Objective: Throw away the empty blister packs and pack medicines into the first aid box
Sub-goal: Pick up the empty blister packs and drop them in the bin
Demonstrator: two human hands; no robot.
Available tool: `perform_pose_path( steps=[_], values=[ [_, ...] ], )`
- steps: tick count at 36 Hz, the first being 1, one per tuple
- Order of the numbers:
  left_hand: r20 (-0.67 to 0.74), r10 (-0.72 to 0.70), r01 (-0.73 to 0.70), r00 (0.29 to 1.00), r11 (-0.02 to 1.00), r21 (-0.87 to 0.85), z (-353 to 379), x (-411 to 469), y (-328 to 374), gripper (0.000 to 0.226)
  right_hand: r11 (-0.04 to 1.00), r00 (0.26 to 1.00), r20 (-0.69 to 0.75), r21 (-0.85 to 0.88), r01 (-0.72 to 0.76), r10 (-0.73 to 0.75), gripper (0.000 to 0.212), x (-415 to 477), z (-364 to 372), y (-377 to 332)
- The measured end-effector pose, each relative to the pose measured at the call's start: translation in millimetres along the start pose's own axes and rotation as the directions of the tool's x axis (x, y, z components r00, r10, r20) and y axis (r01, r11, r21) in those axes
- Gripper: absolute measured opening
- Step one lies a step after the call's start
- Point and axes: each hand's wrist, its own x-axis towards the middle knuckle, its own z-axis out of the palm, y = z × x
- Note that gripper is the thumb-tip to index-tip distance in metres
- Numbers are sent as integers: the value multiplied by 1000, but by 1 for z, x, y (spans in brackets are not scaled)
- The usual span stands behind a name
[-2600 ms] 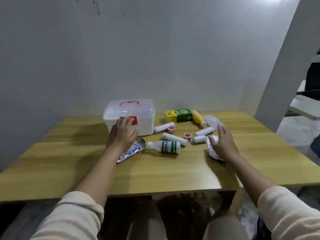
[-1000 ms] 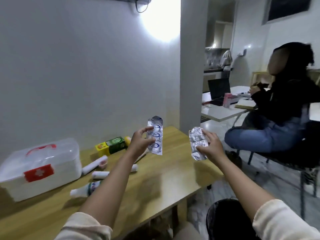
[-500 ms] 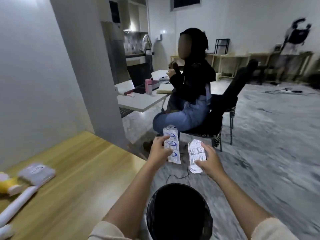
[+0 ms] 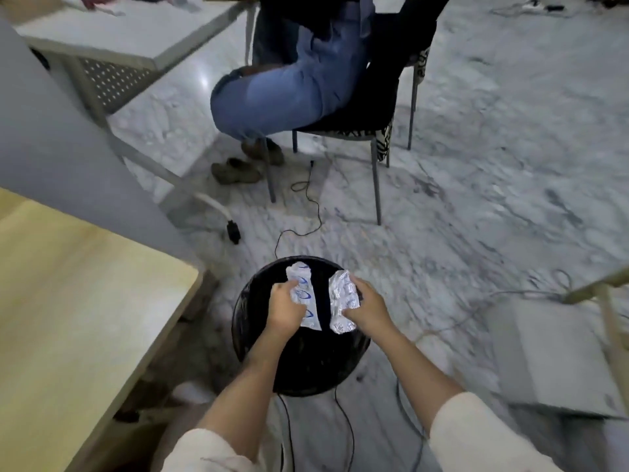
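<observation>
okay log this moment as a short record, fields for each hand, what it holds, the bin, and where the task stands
left hand: grips blister pack with blue print
right hand: grips crumpled silver blister pack
black bin: on the floor beside the wooden table, directly under both packs
task stage: packs over the bin, not yet released

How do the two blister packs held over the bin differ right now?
The blue-printed foil blister pack in the left hand looks longer and flatter, with blue ovals showing. The plain silver foil blister pack in the right hand looks shorter, more crumpled and has no print. Both are held, apart from each other, above the round black bin.
</observation>
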Motion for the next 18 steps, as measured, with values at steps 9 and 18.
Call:
perform_pose_path(
  steps=[9,18],
  values=[
    [52,-160,155,986,984,89,12,29,-68,53,994,991,114,-84,-64,74,52,22,49,34],
    [93,-239,227,967,966,121,18,34,-93,51,983,961,206,-74,-171,182,62,26,73,51]
  ],
)
